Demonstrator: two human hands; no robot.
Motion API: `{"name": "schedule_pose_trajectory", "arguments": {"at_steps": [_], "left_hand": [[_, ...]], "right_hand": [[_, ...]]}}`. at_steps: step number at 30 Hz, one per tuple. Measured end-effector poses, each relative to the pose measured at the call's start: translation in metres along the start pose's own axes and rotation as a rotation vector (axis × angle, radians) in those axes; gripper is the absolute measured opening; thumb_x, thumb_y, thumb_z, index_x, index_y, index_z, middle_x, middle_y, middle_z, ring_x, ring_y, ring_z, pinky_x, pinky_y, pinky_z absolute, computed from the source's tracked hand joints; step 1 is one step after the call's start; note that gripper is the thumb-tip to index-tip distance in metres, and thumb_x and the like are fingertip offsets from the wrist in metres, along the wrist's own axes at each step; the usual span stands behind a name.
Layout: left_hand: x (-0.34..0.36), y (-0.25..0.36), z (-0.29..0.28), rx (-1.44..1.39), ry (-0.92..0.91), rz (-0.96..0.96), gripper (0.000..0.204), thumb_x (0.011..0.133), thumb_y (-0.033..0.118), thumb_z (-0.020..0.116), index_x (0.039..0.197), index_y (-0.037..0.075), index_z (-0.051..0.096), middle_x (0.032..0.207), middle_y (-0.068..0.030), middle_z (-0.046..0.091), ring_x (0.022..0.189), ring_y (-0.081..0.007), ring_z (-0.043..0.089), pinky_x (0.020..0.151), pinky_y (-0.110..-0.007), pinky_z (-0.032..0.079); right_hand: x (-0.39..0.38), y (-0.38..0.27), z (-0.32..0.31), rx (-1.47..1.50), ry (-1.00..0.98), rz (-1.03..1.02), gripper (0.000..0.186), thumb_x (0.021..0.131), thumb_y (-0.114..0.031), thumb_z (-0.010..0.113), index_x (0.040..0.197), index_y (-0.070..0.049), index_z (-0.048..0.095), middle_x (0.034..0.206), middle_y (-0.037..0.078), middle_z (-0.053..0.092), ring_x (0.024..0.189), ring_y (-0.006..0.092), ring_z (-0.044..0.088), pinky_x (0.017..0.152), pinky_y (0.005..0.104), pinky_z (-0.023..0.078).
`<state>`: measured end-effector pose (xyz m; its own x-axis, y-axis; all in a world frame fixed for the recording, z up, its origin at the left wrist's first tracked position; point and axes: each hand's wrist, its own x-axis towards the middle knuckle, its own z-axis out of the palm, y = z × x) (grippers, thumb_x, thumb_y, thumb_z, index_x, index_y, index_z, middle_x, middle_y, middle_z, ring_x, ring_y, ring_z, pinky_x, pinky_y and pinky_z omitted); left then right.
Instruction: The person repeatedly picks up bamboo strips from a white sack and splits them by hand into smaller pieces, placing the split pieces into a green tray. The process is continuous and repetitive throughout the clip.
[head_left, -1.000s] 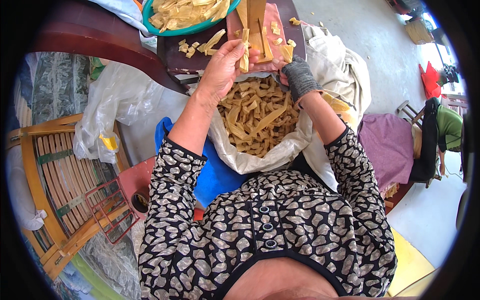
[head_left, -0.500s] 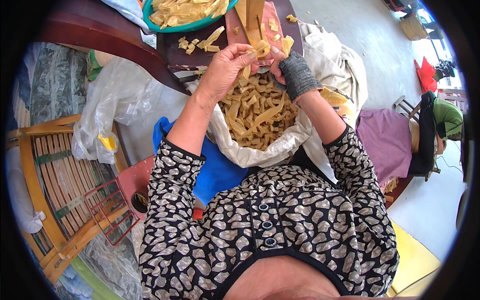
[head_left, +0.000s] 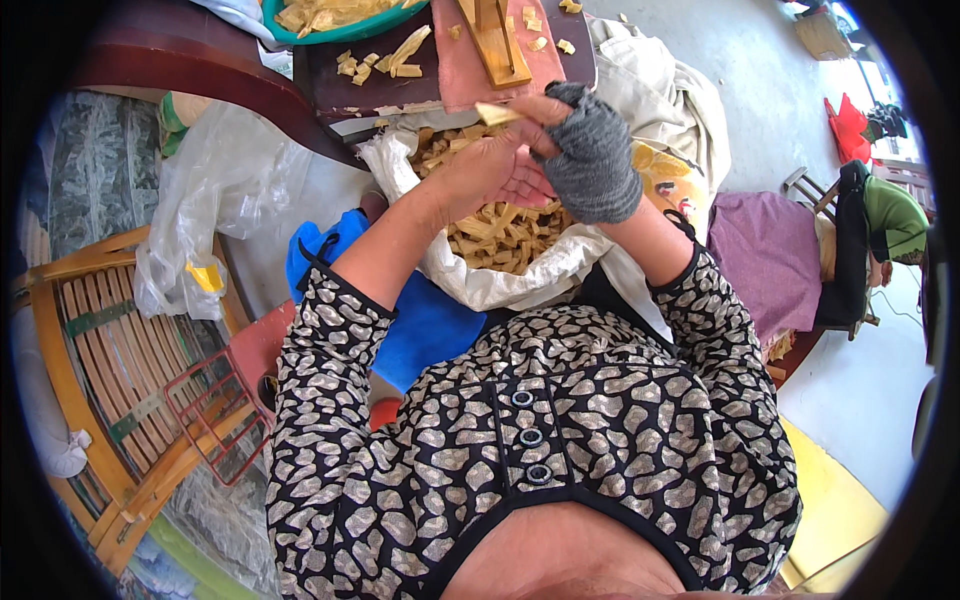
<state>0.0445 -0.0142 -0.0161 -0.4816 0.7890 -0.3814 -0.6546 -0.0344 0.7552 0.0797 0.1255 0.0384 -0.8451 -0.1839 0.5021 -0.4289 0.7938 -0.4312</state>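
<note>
My left hand [head_left: 488, 175] is turned palm up over the white sack [head_left: 465, 285], its fingers stretched out. Just right of it and overlapping it is my right hand [head_left: 592, 155], in a grey fingerless knit glove. Between the right fingertips, beside the left thumb, sticks out a flat yellowish dried strip [head_left: 497, 114]. Short cut pieces [head_left: 505, 245] of the same tan stuff fill the sack below both hands. Beyond the hands, a wooden stand [head_left: 492, 45] with a thin upright blade or pin rests on a pink cloth [head_left: 455, 75].
A teal basin [head_left: 335, 28] of longer strips stands on the dark red stool or chair seat [head_left: 385, 95], near scattered pieces [head_left: 365, 68]. Plastic bags [head_left: 215, 190] and a slatted wooden chair [head_left: 120, 340] are at left. Purple cloth [head_left: 765, 265] lies at right.
Both hands have come back from the wooden stand to above the sack. The left hand has turned palm up and its fingers have opened. The view has shifted slightly.
</note>
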Motion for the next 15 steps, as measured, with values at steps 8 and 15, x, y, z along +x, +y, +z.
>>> {"name": "schedule_pose_trajectory", "arguments": {"at_steps": [8, 15], "left_hand": [[0.005, 0.003, -0.023, 0.171, -0.006, -0.015, 0.048, 0.092, 0.045, 0.041, 0.087, 0.002, 0.061, 0.077, -0.006, 0.062, 0.07, -0.0125, 0.06, 0.07, -0.026, 0.05], [-0.009, 0.053, -0.044, -0.017, 0.049, 0.171, 0.046, 0.094, 0.037, 0.043, 0.066, 0.004, 0.057, 0.047, -0.0003, 0.044, 0.054, -0.0147, 0.056, 0.06, -0.025, 0.047]], "right_hand": [[-0.007, 0.012, 0.002, -0.047, 0.191, -0.152, 0.023, 0.08, -0.001, 0.062, 0.101, -0.008, 0.061, 0.081, 0.007, 0.06, 0.071, 0.0206, 0.057, 0.063, 0.0286, 0.045], [0.016, 0.006, 0.0, 0.185, 0.394, 0.13, 0.008, 0.085, -0.004, 0.057, 0.093, -0.004, 0.059, 0.075, 0.005, 0.057, 0.069, 0.0169, 0.054, 0.062, 0.027, 0.044]]}}
